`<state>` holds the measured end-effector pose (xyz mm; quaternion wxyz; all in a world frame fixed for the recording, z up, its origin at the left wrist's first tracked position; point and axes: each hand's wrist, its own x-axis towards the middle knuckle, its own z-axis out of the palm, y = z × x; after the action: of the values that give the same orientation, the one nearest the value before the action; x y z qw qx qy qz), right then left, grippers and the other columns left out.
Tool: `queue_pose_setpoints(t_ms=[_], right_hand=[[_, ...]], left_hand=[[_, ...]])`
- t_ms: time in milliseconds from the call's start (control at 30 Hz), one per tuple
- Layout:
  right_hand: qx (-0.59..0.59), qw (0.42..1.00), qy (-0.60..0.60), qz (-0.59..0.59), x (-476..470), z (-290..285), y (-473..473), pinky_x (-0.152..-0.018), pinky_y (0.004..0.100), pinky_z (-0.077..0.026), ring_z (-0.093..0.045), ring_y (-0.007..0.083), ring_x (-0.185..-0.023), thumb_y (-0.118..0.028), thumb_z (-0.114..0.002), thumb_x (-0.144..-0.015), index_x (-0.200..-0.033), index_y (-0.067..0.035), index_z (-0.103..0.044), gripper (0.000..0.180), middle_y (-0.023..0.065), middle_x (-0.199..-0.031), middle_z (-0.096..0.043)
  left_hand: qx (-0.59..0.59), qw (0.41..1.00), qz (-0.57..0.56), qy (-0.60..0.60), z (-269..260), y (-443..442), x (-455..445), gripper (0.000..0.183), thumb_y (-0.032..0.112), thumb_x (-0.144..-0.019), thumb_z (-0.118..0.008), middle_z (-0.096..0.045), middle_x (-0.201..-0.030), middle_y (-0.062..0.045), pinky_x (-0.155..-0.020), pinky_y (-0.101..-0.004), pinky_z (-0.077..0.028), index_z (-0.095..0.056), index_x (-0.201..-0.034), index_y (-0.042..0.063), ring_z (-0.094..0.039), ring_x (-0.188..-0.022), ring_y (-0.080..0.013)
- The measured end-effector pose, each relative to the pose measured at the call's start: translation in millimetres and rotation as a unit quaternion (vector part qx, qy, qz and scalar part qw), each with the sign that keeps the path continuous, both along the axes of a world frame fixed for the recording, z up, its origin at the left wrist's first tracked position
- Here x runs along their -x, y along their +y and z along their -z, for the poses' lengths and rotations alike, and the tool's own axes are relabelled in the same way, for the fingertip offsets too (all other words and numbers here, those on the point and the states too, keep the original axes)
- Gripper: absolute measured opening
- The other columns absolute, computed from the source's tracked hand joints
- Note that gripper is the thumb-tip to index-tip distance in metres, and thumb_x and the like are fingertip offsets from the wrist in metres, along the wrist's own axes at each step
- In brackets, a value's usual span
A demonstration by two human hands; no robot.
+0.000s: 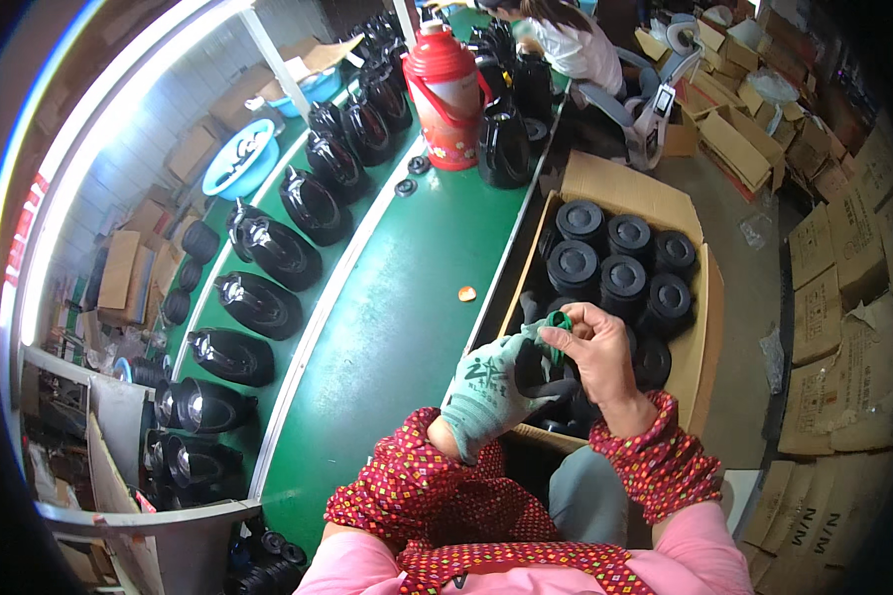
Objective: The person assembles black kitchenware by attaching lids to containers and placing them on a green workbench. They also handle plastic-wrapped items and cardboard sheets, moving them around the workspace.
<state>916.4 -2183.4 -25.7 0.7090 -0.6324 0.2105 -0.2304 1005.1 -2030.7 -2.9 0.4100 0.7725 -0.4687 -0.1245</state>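
Observation:
My left hand (491,383) wears a pale green knitted glove with dark fingers and printed marks. Bare, my right hand (599,353) pinches a small glossy green band (559,321) between thumb and fingertips. The band lies against the gloved fingers; whether it is looped around one or held by them I cannot tell. Both hands are above the near left part of an open cardboard box (707,327). Inside the box stand stacks of round black plastic lids (572,265), partly hidden by my hands.
On the green-topped bench (387,320), left of me, stand rows of glossy black jug bodies (279,253). A red vacuum flask (444,97) stands farther back, with a small orange-and-white piece (466,294) nearer. Beyond sits another person (573,44). Cardboard cartons (848,335) line the right side.

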Motion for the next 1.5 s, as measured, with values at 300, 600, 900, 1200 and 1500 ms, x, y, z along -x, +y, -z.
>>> queue_pose_setpoints(t_ms=[300,600,900,1200,1500], right_hand=[[-0.032,0.997,-0.001,-0.064,71.2,-24.7,45.8,-0.069,0.0227,-0.053,-0.062,0.0041,-0.076,-0.011,-0.076,-0.096,-0.088,-0.004,-0.066,0.014,-0.0021,-0.085,-0.065],[0.375,0.872,-0.001,-0.314,120.0,-120.3,77.6,-0.095,0.0322,-0.051,-0.062,0.0211,-0.113,-0.012,-0.087,-0.079,-0.131,-0.006,-0.061,0.058,0.0101,-0.125,-0.063],[0.105,0.973,0.087,-0.186,136.0,-111.2,121.3,-0.069,0.0275,-0.061,-0.066,0.0079,-0.077,-0.010,-0.063,-0.102,-0.090,0.000,-0.063,0.016,0.0014,-0.084,-0.066],[0.067,0.993,0.023,-0.099,138.4,-54.0,162.2,-0.068,0.0239,-0.054,-0.066,0.0074,-0.072,-0.013,-0.061,-0.103,-0.097,-0.003,-0.074,0.018,0.0007,-0.084,-0.072],[0.486,0.873,0.009,0.029,154.2,-79.7,183.6,-0.068,0.0347,-0.047,-0.058,0.0218,-0.078,-0.009,-0.072,-0.093,-0.095,0.001,-0.058,0.017,0.0117,-0.092,-0.057]], left_hand=[[0.092,0.956,-0.028,0.277,-17.2,62.0,19.8,0.018,0.017,-0.094,-0.073,-0.071,-0.078,-0.011,-0.067,-0.0327,-0.053,-0.071,-0.099,0.000,-0.065,-0.070,-0.0138],[-0.001,0.975,0.172,0.139,-82.0,121.2,52.9,0.020,0.015,-0.090,-0.078,-0.067,-0.082,-0.001,-0.068,-0.0297,-0.049,-0.070,-0.101,0.000,-0.054,-0.077,-0.0056],[0.102,0.994,-0.046,0.016,-95.5,166.0,107.0,0.023,0.022,-0.090,-0.079,-0.070,-0.074,-0.015,-0.063,-0.0370,-0.051,-0.072,-0.088,0.000,-0.066,-0.064,-0.0228],[0.110,0.983,-0.030,0.145,-47.7,171.9,145.9,0.035,0.032,-0.096,-0.075,-0.073,-0.085,-0.008,-0.072,-0.0343,-0.053,-0.074,-0.111,0.001,-0.064,-0.076,-0.0122],[0.179,0.918,-0.108,0.336,-14.4,178.8,118.6,0.037,0.029,-0.107,-0.056,-0.071,-0.075,-0.006,-0.054,-0.0288,-0.048,-0.072,-0.099,-0.003,-0.064,-0.063,-0.0105]])
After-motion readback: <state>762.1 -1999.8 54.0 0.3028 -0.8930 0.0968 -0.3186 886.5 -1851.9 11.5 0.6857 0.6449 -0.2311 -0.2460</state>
